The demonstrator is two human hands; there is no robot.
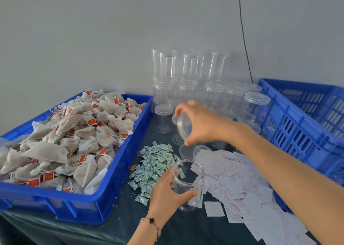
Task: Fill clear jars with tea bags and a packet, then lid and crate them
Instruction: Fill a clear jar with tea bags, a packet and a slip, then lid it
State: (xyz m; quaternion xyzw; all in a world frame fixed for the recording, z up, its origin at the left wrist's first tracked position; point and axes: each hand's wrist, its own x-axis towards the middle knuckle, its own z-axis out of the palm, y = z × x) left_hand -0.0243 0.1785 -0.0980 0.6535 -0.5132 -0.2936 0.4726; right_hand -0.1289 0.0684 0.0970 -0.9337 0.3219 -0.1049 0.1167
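- Clear plastic fills the middle of my view: an open jar (188,184) stands upright on the dark green table cover (119,215), and I place everything else from it.
- My left hand (167,190) comes up from the near edge, wrist bent, with a bracelet (151,223) on it. Its fingers are curled round the jar's left wall and the thumb crosses the near side, so the jar is gripped.
- My right arm reaches in from the near right, across the scattered white paper slips (247,194) that lie right of the jar.
- My right hand (201,121) hangs beyond the jar and above it, fingers bent downward, pinching a clear lid (184,126) tilted on edge between thumb and fingertips.
- Two more lids (186,150) lie flat on the cover just beyond the jar, below that hand.
- Small green-and-white packets (154,167) are heaped just left of the jar.
- Farther left sits a blue tray (111,189) piled with tea bags (74,138) carrying red tags.
- Beyond the jar, by the grey wall, lidded empty jars (188,80) stand stacked.
- Right of the jar, past the slips, sits a blue slotted crate (297,133).
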